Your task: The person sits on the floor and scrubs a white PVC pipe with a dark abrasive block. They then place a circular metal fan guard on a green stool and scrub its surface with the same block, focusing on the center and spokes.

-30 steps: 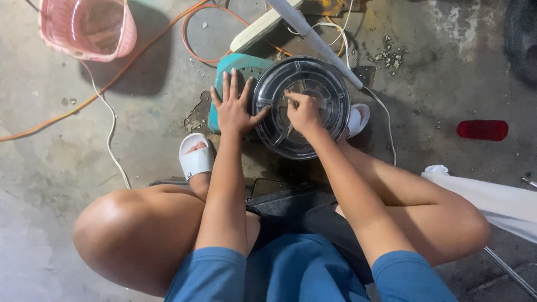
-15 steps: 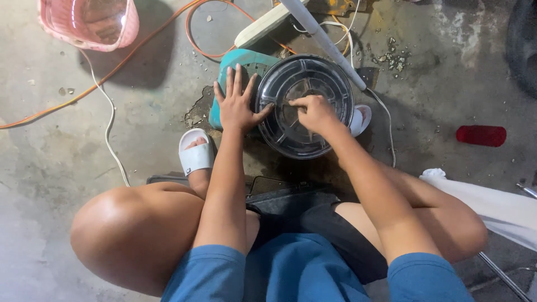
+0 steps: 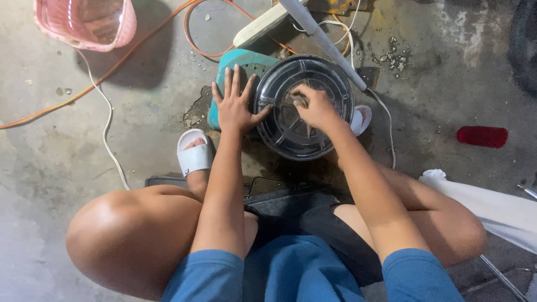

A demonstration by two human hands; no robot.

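A round black slotted housing (image 3: 291,142) lies flat on a teal base (image 3: 238,60) on the concrete floor between my feet. My left hand (image 3: 235,106) rests flat on the housing's left rim with its fingers spread, holding nothing. My right hand (image 3: 316,106) sits over the middle of the housing. Its fingertips are pinched on a small part at the hub, which the fingers mostly hide. I am squatting, and my knees and blue shorts fill the lower part of the view.
A pink basket (image 3: 84,22) stands at the top left. An orange cord (image 3: 112,70) and a white cord (image 3: 109,128) run across the floor. A white power strip (image 3: 263,25) and a white tube (image 3: 324,42) lie behind the housing. A red object (image 3: 482,136) lies at the right, above a white sheet (image 3: 492,210).
My right hand has shifted a little at the hub, its fingers drawn closer together. My left hand has stayed on the rim.
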